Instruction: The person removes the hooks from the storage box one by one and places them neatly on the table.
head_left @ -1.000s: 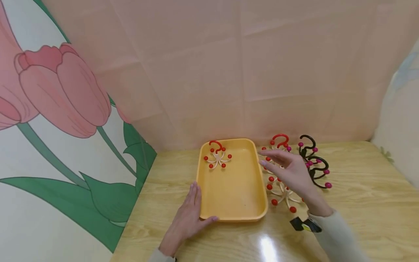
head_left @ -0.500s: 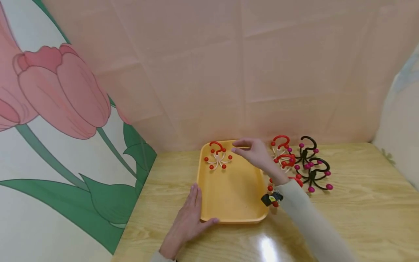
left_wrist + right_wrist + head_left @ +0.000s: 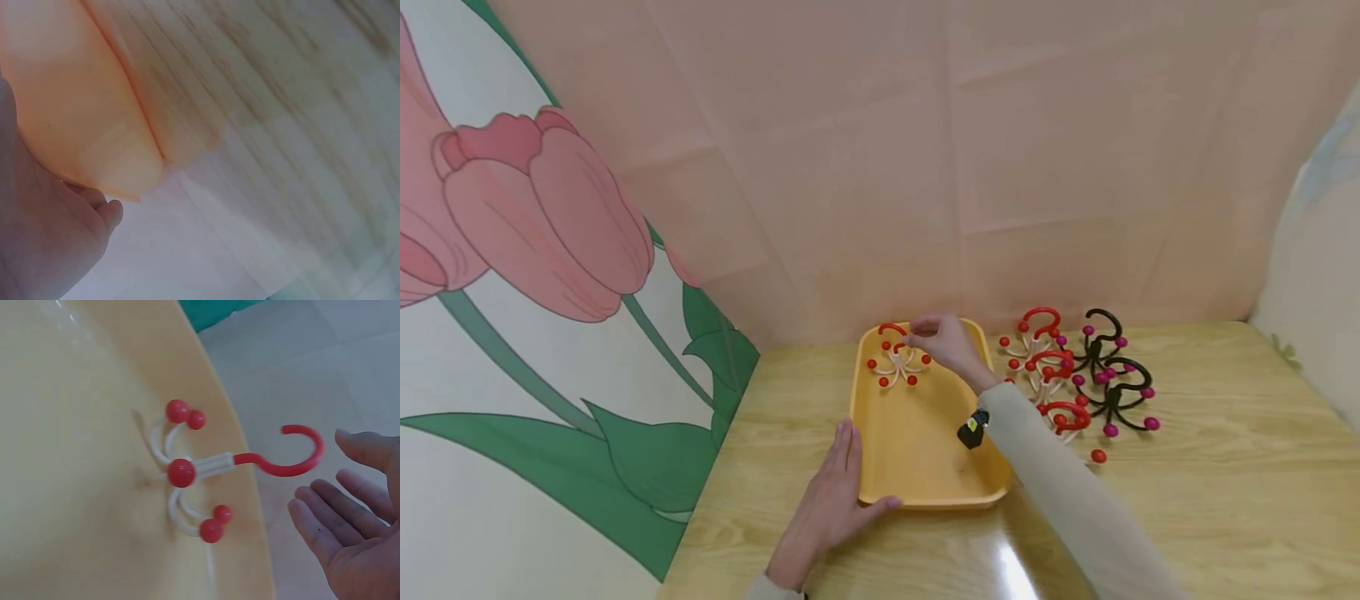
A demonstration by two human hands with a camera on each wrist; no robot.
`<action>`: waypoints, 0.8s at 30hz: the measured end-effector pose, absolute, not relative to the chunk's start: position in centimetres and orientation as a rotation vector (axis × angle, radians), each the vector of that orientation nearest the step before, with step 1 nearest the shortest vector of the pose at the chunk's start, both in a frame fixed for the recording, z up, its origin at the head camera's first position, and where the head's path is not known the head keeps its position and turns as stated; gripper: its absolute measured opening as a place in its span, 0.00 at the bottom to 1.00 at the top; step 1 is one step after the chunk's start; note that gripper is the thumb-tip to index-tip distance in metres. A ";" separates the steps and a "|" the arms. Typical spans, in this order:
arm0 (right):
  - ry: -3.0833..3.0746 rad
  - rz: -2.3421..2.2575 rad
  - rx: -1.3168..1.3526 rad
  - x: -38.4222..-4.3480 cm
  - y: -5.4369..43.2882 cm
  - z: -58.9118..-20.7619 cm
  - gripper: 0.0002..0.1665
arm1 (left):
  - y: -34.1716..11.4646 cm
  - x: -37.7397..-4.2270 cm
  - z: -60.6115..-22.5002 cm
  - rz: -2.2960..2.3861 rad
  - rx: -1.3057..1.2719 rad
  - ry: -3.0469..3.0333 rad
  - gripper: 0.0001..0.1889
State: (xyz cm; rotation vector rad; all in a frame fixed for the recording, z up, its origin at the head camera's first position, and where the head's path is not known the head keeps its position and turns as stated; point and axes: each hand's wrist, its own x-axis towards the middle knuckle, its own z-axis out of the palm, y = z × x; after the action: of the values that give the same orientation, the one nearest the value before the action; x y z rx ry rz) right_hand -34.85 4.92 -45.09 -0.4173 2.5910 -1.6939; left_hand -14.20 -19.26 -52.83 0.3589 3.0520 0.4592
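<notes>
A white octopus-shaped hook with red ball tips and a curved red top (image 3: 897,363) stands at the far left inside the yellow tray (image 3: 925,450). My right hand (image 3: 949,343) is over the tray's back, beside that red curve. In the right wrist view the hook's red top (image 3: 290,467) lies between thumb and fingers of the right hand (image 3: 359,544), with a gap on either side; the fingers are extended. My left hand (image 3: 829,504) rests along the tray's left side, fingers straight, thumb at the front rim. The left wrist view shows this hand (image 3: 53,234) against the tray wall (image 3: 81,119).
Right of the tray, several matching white-and-red hooks (image 3: 1047,367) stand on the wooden table (image 3: 1232,450), the nearest partly behind my right sleeve. Black hooks with magenta balls (image 3: 1114,402) stand beyond them. A pink cloth (image 3: 1000,167) hangs behind; a tulip-painted wall (image 3: 535,217) is at left.
My right hand has moved left from above the hooks on the table, across the tray, to the hook inside it. The left hand has stayed at the tray's side.
</notes>
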 end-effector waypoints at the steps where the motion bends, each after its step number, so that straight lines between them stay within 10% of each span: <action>1: 2.589 -1.697 -0.407 -35.0 4.7 -45.4 0.24 | -19.3 -14.2 -52.9 0.472 0.357 3.048 0.69; 24: 2.574 -1.885 -0.255 -36.5 1.4 -48.6 0.13 | -19.4 -14.0 -53.1 0.465 0.365 3.059 0.68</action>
State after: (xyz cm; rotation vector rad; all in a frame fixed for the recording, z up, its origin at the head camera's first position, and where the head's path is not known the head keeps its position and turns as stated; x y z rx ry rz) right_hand -36.53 1.40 -48.65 -0.2555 2.5737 -1.8851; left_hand -14.04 -19.36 -53.14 0.3647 3.0594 0.4648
